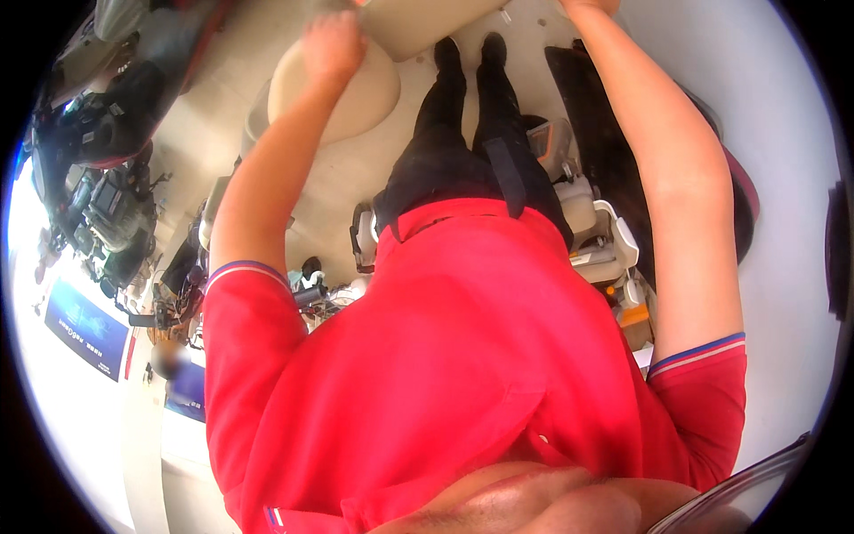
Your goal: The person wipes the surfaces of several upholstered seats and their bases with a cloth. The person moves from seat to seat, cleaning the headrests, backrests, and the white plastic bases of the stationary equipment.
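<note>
My left hand [334, 49] is up at the top centre-left, its fingers curled, in front of a cream rounded seat-like object [378, 93] and beside a larger cream panel [418, 18]. Whatever it may hold is too unclear to make out. My right hand [589, 7] is at the top right, mostly cut off by the edge, so its grip is hidden. Below both hands are my red shirt and black-trousered legs, seen down to dark shoes on the pale floor [347, 178].
Several scooters [111, 205] crowd the left, with blue posters [84, 325] beyond. A long dark object [600, 178] lies along the right beside a white wall [787, 267]. White and grey devices [592, 222] stand beside my legs.
</note>
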`<move>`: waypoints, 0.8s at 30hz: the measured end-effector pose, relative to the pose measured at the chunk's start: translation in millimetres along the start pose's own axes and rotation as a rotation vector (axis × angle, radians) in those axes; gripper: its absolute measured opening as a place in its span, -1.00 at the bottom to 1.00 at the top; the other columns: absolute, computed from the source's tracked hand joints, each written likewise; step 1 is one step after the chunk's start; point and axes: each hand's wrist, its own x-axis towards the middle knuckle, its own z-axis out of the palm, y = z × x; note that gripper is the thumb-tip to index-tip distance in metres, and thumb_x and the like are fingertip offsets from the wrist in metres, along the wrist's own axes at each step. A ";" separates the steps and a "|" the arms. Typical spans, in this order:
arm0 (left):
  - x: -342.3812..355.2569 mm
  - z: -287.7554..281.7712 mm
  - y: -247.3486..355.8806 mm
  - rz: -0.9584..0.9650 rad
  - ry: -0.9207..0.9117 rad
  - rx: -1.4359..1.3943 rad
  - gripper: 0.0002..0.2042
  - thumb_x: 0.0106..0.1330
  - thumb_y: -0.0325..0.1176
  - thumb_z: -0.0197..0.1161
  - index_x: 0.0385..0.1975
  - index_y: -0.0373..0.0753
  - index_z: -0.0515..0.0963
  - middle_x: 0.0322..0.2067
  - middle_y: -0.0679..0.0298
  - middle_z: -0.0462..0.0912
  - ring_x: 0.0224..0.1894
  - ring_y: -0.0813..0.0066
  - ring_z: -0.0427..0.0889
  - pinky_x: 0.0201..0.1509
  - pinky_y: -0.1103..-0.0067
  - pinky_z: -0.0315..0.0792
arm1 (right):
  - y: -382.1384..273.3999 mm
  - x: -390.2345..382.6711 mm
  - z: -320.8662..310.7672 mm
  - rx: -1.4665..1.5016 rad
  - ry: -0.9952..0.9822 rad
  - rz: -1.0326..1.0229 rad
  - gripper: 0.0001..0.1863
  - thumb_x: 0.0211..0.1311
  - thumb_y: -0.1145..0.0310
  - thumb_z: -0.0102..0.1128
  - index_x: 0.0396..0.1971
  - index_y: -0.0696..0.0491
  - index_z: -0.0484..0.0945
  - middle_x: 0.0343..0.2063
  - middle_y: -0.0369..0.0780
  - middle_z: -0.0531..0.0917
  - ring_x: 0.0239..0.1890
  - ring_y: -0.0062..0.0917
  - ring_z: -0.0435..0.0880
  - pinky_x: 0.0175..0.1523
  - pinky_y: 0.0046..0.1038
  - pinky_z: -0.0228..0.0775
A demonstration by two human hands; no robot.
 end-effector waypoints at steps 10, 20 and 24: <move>5.3 -8.7 -55.8 -0.472 0.007 -0.177 -0.65 0.05 -0.13 0.14 -0.29 -0.28 0.53 -0.28 0.06 0.62 -0.16 0.10 0.57 -0.10 0.30 0.46 | -2.4 0.8 -12.0 -0.008 -0.021 -0.009 -0.45 0.17 -0.12 -0.10 -0.13 0.10 0.41 -0.29 0.02 0.60 -0.25 -0.05 0.56 -0.17 -0.11 0.40; -25.9 -7.6 37.2 -0.248 0.045 -0.626 -0.67 0.01 -0.17 0.18 -0.24 -0.19 0.52 -0.27 0.10 0.62 -0.15 0.12 0.57 -0.08 0.32 0.43 | 1.9 1.0 0.3 -0.020 0.067 -0.065 -0.50 0.14 -0.09 -0.05 -0.22 0.09 0.41 -0.35 0.01 0.60 -0.31 -0.03 0.56 -0.24 -0.10 0.40; -40.0 -23.7 76.5 -0.221 0.015 -0.989 -0.72 0.01 -0.30 0.12 -0.30 -0.27 0.55 -0.44 0.17 0.61 -0.36 0.34 0.57 -0.25 0.47 0.43 | -1.3 1.1 -2.3 0.007 0.083 -0.052 -0.50 0.13 -0.10 -0.04 -0.23 0.09 0.41 -0.35 0.03 0.59 -0.30 -0.03 0.56 -0.24 -0.08 0.40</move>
